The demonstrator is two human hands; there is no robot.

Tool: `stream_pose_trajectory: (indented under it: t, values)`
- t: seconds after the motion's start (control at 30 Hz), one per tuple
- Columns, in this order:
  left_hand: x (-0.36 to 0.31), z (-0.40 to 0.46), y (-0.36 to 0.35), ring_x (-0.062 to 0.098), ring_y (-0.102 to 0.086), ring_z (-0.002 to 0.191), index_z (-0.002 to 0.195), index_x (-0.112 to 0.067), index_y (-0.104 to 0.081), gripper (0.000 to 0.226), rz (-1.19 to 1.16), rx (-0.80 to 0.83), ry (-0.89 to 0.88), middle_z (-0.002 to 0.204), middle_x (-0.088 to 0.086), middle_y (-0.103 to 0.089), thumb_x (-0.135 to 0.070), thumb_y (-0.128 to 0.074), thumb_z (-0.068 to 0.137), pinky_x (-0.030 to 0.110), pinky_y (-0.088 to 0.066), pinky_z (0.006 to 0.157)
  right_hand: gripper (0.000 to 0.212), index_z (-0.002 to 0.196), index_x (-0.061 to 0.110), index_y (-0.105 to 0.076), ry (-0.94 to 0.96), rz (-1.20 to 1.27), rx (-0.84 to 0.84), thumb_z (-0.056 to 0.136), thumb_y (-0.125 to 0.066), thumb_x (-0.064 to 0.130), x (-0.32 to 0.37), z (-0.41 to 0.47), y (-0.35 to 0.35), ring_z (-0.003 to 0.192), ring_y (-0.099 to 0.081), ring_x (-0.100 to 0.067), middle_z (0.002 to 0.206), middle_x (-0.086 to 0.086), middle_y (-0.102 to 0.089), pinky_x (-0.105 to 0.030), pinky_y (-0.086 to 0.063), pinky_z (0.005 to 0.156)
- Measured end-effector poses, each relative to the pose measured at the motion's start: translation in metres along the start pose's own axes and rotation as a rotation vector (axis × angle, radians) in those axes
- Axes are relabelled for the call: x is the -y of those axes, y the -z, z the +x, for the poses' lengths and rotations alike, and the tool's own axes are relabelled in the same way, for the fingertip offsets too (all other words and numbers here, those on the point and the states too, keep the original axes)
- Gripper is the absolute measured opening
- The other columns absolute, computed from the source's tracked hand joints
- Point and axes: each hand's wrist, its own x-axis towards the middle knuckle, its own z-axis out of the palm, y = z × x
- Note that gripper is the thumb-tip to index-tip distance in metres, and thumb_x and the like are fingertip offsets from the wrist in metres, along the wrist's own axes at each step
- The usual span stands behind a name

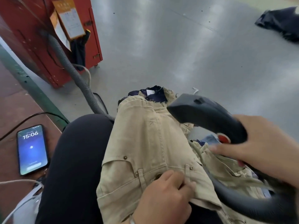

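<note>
Beige cotton trousers (150, 143) are being pinched by the left hand (163, 196), a curved dark-grey plastic nozzle (205, 113) being gripped by the right hand (262, 146).

Right hand (262, 152) is all motion blur and runs off the right edge, its fingers hidden behind the dark handheld tool (208, 117). The tool's hose (239, 202) gets cut off at the bottom corner, and the clipboard (72, 21) print is too tiny to read.
</note>
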Motion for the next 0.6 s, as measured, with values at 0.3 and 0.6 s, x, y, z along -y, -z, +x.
stream_pose_trajectory:
  t: [0.3, 0.6]
  values:
    - [0.002, 0.001, 0.002, 0.013, -0.054, 0.055, 0.068, -0.025, -0.072, 0.025, 0.063, 0.049, -0.011, 0.061, -0.005, -0.053, -0.025, -0.047, 0.065, 0.023, -0.042, 0.038, 0.01, 0.079, 0.023, -0.061, -0.082, -0.129, 0.258, 0.076, -0.07, 0.025, -0.017, 0.006, -0.028, 0.04, -0.057, -0.006, 0.054, 0.004, -0.063, -0.021, -0.044, 0.043]
    - [0.002, 0.001, 0.008, 0.018, -0.046, 0.05, 0.062, -0.021, -0.058, 0.016, 0.22, -0.011, 0.061, 0.059, -0.003, -0.047, -0.01, -0.046, 0.061, 0.026, -0.035, 0.034, 0.01, 0.076, 0.007, -0.056, -0.077, 0.128, 0.12, 0.079, -0.066, 0.006, -0.002, 0.081, -0.038, 0.03, -0.045, -0.019, 0.046, -0.007, -0.055, -0.02, -0.036, 0.034]
